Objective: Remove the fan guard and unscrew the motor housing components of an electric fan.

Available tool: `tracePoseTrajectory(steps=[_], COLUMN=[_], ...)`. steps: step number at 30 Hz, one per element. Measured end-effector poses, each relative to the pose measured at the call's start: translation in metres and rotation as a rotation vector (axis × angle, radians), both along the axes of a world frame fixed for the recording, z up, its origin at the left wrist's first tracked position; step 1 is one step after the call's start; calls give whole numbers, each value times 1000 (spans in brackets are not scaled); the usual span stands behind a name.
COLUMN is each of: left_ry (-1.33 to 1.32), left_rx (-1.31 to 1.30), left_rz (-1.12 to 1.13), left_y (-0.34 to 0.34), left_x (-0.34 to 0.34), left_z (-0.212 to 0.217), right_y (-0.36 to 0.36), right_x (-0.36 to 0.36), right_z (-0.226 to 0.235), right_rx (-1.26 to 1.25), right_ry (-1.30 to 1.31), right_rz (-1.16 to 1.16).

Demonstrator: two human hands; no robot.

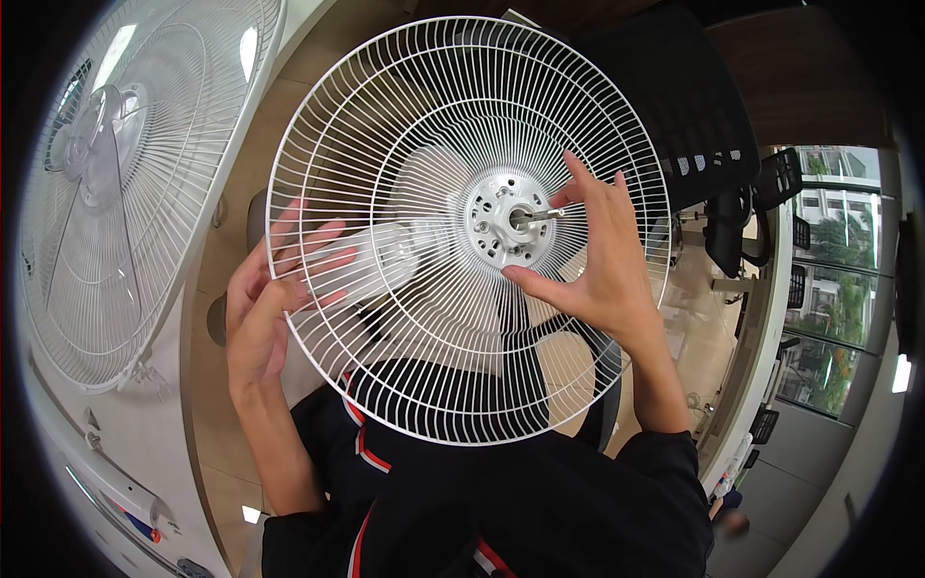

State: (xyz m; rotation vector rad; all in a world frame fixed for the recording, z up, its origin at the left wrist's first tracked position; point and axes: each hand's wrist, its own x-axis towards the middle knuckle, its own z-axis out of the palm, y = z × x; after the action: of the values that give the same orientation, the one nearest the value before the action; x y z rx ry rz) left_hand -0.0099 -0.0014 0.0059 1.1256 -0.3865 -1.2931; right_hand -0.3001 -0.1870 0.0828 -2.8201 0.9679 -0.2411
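Observation:
A round white wire fan grille (469,403) faces me above my lap. At its middle is a white hub plate (501,252) with several holes, and a metal shaft (541,216) sticks out of it. My left hand (260,318) grips the rim on the left, thumb in front and fingers behind the wires. My right hand (607,255) is spread in front of the hub, thumb by its lower edge and fingers by the shaft; whether it touches the hub I cannot tell. White fan parts (381,262) show through the wires, partly hidden.
To the left, another white fan grille with clear blades (96,159) rests on a white table (159,405). A black mesh-backed chair (665,106) is at the upper right. Farther right are a long white desk edge (761,385) and windows (829,279).

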Motion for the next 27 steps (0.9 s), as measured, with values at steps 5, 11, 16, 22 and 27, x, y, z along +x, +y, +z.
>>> tracePoseTrajectory(steps=[5, 11, 16, 22, 27], left_ry=[-11, 15, -3, -25, 8], left_rx=[31, 4, 20, 36, 12], left_rz=[-3, 8, -6, -9, -7], left_y=[0, 3, 0, 2, 2], left_x=[-1, -1, -1, 0, 0], left_z=[1, -1, 3, 3, 1], right_y=[2, -12, -6, -5, -2], right_x=[-3, 3, -2, 1, 0], right_z=[0, -7, -16, -18, -15], right_rx=[50, 136, 116, 180, 308], right_ry=[47, -301, -207, -139, -144], right_rz=[18, 107, 52, 13, -54])
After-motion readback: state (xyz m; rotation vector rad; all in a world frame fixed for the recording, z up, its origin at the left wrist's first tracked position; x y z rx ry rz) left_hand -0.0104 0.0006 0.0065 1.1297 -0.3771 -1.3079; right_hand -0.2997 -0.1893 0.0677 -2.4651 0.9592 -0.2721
